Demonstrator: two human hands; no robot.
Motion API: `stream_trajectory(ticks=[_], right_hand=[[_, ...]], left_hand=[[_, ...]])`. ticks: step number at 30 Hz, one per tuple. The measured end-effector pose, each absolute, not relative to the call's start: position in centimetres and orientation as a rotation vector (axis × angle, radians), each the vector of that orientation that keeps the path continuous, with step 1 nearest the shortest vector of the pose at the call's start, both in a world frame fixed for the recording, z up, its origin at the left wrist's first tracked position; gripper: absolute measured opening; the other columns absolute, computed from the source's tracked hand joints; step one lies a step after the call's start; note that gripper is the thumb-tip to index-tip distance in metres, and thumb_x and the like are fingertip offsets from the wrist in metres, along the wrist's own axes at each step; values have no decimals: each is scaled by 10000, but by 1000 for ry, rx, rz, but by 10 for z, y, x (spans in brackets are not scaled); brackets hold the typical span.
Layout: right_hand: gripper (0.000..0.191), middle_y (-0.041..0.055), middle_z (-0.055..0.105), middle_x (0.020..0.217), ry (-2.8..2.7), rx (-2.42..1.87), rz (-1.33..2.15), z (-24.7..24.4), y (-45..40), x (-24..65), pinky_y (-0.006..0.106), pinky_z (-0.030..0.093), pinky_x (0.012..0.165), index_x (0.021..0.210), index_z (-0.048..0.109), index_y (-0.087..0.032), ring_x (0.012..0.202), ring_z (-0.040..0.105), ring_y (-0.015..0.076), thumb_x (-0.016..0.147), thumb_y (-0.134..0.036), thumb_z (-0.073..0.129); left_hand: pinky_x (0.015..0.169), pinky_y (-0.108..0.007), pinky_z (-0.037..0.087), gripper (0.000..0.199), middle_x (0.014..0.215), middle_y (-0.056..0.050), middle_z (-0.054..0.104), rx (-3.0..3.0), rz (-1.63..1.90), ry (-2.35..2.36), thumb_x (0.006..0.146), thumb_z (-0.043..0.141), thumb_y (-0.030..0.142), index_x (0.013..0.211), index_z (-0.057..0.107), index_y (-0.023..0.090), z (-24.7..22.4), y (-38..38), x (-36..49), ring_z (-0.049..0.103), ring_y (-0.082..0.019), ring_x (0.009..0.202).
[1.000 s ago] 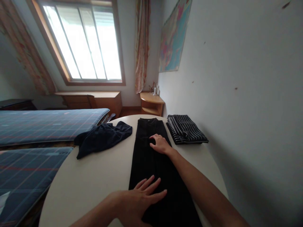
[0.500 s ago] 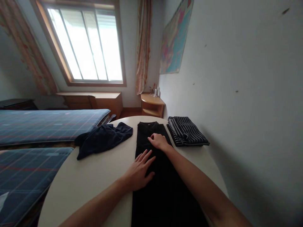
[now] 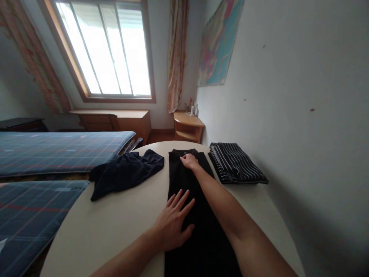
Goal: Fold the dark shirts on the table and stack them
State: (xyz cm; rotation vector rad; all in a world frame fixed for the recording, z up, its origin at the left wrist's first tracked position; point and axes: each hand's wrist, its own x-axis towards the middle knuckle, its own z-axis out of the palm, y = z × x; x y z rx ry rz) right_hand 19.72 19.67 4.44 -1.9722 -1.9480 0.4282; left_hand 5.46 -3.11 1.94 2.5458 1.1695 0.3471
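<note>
A black shirt [image 3: 184,179], folded into a long strip, lies on the round white table [image 3: 129,215] with its collar at the far end. Flat on its middle rests my left hand [image 3: 175,221], fingers spread. My right hand [image 3: 189,161] is farther up, just below the collar, its fingers pinched together on the cloth. The shirt's near end runs out of the bottom of the view.
A crumpled dark navy garment [image 3: 127,173] lies on the table's left side. Folded black-and-white striped clothing [image 3: 238,163] sits at the right, near the wall [image 3: 302,77]. Plaid mattresses [image 3: 57,152] stand beside the table on the left.
My right hand has moved up the shirt, closer to the collar. My left hand stays spread on the cloth, slightly nearer to me. The camera view has shifted a little.
</note>
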Motion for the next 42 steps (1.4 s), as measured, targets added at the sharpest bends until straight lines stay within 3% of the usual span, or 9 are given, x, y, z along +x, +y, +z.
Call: stream_trajectory(ticks=[6, 12, 19, 23, 30, 37, 42], right_hand=[[398, 114, 620, 1303, -2036, -1810, 171, 52, 210, 181, 409, 427, 977, 1246, 575, -213, 1198, 545, 270, 923, -440, 524], [417, 94, 638, 1285, -2298, -1675, 195, 57, 228, 151, 447, 370, 1019, 1326, 514, -259, 1248, 481, 286, 955, -449, 503], [257, 31, 680, 1237, -2299, -1794, 311, 51, 243, 133, 495, 323, 1060, 1087, 721, -322, 1250, 495, 292, 931, -305, 516], [414, 31, 637, 1322, -2214, -1862, 354, 45, 246, 133, 496, 360, 1053, 1255, 659, -334, 1251, 514, 265, 963, -241, 380], [489, -35, 384, 1568, -2231, -1767, 289, 37, 230, 150, 474, 251, 1152, 1404, 520, -368, 1452, 246, 249, 943, -222, 450], [505, 12, 518, 1464, -2241, -1565, 135, 57, 189, 200, 398, 309, 1127, 1308, 615, -281, 1356, 416, 205, 908, -76, 385], [402, 52, 626, 1325, -2431, -1526, 159, 59, 122, 233, 345, 427, 1008, 1224, 671, -253, 1166, 581, 221, 952, -152, 392]], left_hand=[[1218, -572, 127, 774, 1658, -31, 63, 2516, 290, 1138, 859, 613, 397, 1558, 293, 303, 26, -31, 54, 36, -338, 1519], [1218, -580, 120, 781, 1657, -14, 69, 2495, 281, 1118, 849, 622, 399, 1554, 297, 321, 25, -31, 54, 28, -346, 1518], [1209, -609, 126, 801, 1657, -15, 70, 2478, 290, 1100, 837, 626, 374, 1559, 282, 321, 27, -31, 55, 31, -362, 1515], [1206, -619, 127, 820, 1657, -12, 63, 2471, 282, 1094, 829, 635, 374, 1561, 269, 332, 28, -30, 55, 26, -369, 1514], [1213, -604, 116, 796, 1657, -3, 72, 2481, 304, 1108, 842, 632, 370, 1556, 281, 344, 23, -30, 54, 22, -356, 1516], [1214, -579, 130, 741, 1658, -24, 95, 2523, 300, 1131, 866, 614, 382, 1545, 322, 322, 24, -29, 53, 51, -344, 1517], [1209, -573, 147, 697, 1661, -46, 90, 2557, 337, 1145, 881, 606, 388, 1528, 356, 322, 22, -29, 53, 77, -346, 1515]])
